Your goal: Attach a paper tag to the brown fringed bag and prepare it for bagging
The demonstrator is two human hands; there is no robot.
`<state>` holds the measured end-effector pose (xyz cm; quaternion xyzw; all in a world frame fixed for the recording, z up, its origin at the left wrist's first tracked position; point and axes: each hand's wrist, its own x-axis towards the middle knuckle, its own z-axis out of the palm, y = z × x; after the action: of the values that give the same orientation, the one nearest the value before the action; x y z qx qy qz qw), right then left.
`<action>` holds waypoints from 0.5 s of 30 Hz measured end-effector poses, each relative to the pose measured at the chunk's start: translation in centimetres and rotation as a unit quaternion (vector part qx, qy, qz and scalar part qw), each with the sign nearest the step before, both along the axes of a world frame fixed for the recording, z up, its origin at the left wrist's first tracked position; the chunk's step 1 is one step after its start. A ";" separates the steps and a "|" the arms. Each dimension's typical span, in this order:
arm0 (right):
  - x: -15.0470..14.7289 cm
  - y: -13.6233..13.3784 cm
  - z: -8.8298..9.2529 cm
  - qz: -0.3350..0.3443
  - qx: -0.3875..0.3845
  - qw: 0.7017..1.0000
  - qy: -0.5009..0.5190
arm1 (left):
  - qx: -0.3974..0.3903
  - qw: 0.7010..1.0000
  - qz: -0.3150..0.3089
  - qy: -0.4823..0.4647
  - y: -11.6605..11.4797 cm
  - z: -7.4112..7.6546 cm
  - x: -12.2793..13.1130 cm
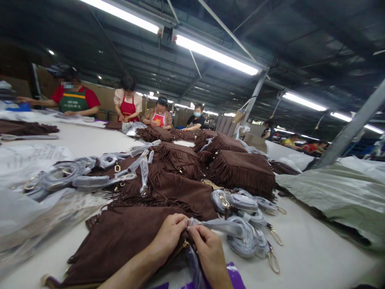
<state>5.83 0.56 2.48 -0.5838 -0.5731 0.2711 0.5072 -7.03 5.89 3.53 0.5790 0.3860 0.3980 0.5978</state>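
A brown suede fringed bag (pixel 120 237) lies flat on the white table (pixel 313 249) right in front of me. My left hand (pixel 168 237) and my right hand (pixel 209 251) meet at its right edge, both pinched on the end of a grey plastic-wrapped strap (pixel 222 225) beside a small gold fitting. The strap runs right toward a pile of wrapped straps with gold clasps (pixel 249 224). What sits under my fingertips is hidden.
More brown fringed bags (pixel 240 170) are stacked further along the table. Wrapped straps (pixel 75 174) and clear plastic bags (pixel 33 220) lie on the left. A grey-green sheet (pixel 337 196) covers the right side. Several people in aprons (pixel 73 100) work at the far end.
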 end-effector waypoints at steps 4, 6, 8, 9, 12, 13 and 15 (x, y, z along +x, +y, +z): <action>-0.3 0.5 0.4 -0.007 -0.034 0.997 0.063 | 0.006 1.000 -0.011 0.005 -0.1 0.3 -0.1; -0.3 0.7 0.6 -0.002 -0.045 0.995 0.086 | 0.019 1.000 0.000 0.006 0.0 0.4 -0.3; -0.3 0.8 0.6 0.003 -0.054 0.994 0.099 | 0.036 0.999 0.021 0.006 0.1 0.4 -0.5; -0.2 0.8 0.6 0.003 -0.056 0.993 0.100 | 0.052 0.998 0.029 0.008 0.2 0.3 -0.7; 0.0 0.8 0.1 0.001 -0.050 0.994 0.097 | 0.129 0.990 0.023 0.041 -0.1 0.4 -1.2; 0.0 0.8 -0.1 0.003 -0.044 0.994 0.097 | 0.159 0.985 0.018 0.061 -0.2 0.4 -1.3; 0.1 0.8 -0.6 0.012 -0.034 0.995 0.098 | 0.202 0.974 0.014 0.101 -0.5 0.6 -1.6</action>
<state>5.95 1.40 1.88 -0.5645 -0.5179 0.3522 0.5376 -8.59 5.37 4.16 0.7199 0.3638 0.4155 0.4204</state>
